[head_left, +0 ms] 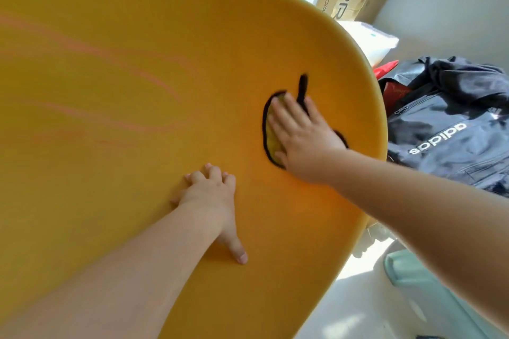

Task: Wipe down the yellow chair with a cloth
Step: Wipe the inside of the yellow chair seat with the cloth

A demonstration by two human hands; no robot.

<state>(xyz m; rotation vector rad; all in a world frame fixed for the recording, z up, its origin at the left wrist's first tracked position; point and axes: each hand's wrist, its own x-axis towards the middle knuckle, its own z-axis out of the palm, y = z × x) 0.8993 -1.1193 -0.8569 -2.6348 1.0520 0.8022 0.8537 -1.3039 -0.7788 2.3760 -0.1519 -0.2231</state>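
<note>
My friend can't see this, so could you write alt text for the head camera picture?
A right hand presses a black-edged yellow cloth against the yellow chair, while the left hand rests on the chair beside it. A dark bag lies past the chair's edge.

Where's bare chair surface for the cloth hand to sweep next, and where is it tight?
Free: the wide yellow chair surface left of the cloth, out to the pink streaks, and the strip above it up to the rim. Tight: the gap between right hand and left hand, and the rim beside the dark bag.
</note>
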